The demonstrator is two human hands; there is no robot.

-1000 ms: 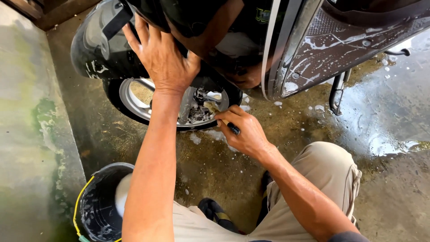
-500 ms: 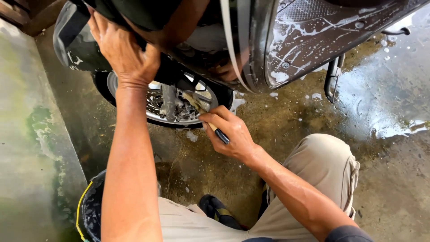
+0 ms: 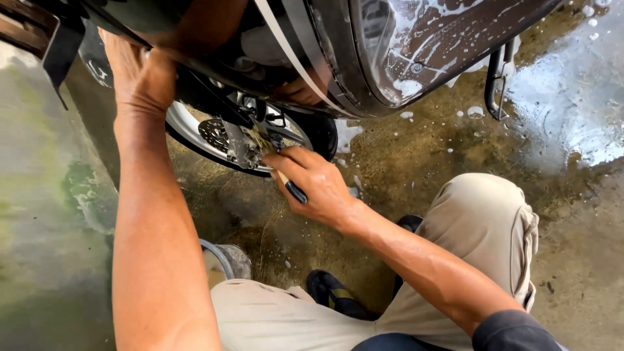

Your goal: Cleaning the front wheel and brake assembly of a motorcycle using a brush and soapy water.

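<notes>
I crouch beside a dark, soapy scooter (image 3: 416, 45). My left hand (image 3: 140, 75) grips the black front fender above the wheel. My right hand (image 3: 312, 185) is shut on a small brush (image 3: 286, 185) with a black handle; its bristle end presses against the brake parts by the wheel hub (image 3: 237, 143). The silver rim and brake disc (image 3: 211, 133) show below the fender. The black tyre (image 3: 325, 133) is partly hidden by the bodywork.
The scooter's side stand (image 3: 497, 81) reaches down to the wet, foamy concrete floor (image 3: 572, 110) at right. A bucket rim (image 3: 218, 257) peeks out by my left knee. A mossy concrete ledge (image 3: 45, 214) runs along the left. My dark shoe (image 3: 335, 296) is underneath me.
The view has moved in closer to the wheel. My left hand shifted up and left along the fender. My right hand stayed with the brush at the hub.
</notes>
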